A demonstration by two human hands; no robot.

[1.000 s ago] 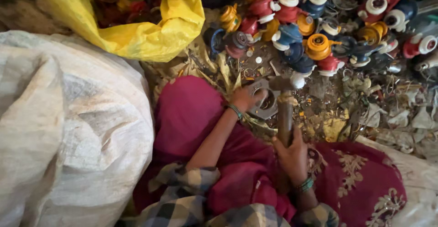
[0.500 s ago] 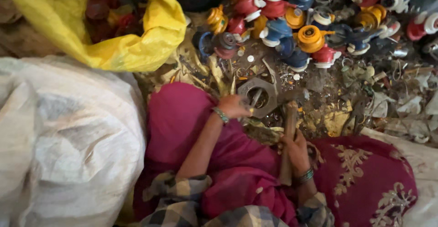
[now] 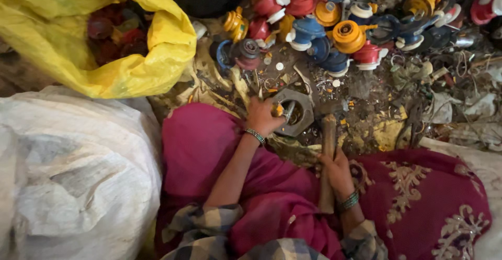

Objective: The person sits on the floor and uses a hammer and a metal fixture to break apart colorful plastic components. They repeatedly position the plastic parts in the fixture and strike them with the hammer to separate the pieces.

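Note:
My left hand (image 3: 261, 116) holds a small piece against a big grey hexagonal metal nut (image 3: 300, 114) that lies on the littered ground. My right hand (image 3: 334, 168) grips the wooden handle of a hammer (image 3: 328, 150); its dark head rests on the ground just right of the nut. Both wrists wear green bangles. A magenta cloth (image 3: 209, 155) covers my knees below the hands.
A heap of red, blue and orange plastic parts (image 3: 340, 25) lies ahead. A yellow sack (image 3: 130, 56) with red pieces stands at the upper left, a white sack (image 3: 68, 176) at the left. Scraps and debris (image 3: 418, 98) cover the ground at the right.
The view has shifted slightly. My left hand stays at the nut, and the hammer remains low beside it in my right hand.

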